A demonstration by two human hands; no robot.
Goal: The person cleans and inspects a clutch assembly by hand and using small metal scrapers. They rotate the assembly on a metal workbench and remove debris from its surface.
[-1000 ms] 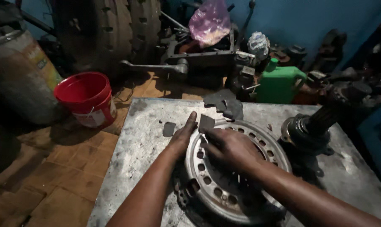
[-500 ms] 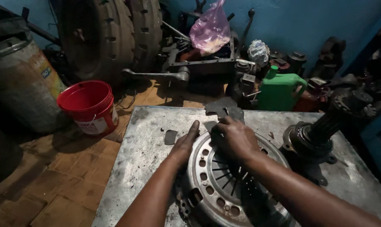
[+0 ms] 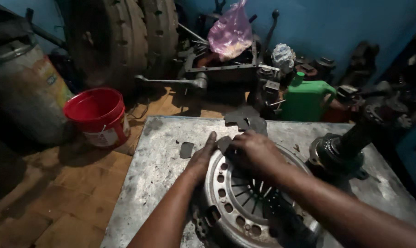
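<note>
Left hand point(image 3: 202, 158) lying flat, open, bracing clutch cover point(image 3: 244, 202) rim | right hand point(image 3: 254, 154) gripping dark fragment point(image 3: 225, 143), you're clearing debris | next: lifting calls for firm pinch.

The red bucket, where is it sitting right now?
In the head view the red bucket stands on the wooden floor at the left, beyond the metal table, between the grey drum and the big tyre.

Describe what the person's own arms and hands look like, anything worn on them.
Both forearms are bare, with no sleeves in view. The left hand and right hand wear no gloves. No watch, bracelet or ring can be made out, though the dim light makes small details on the fingers hard to tell.
</note>
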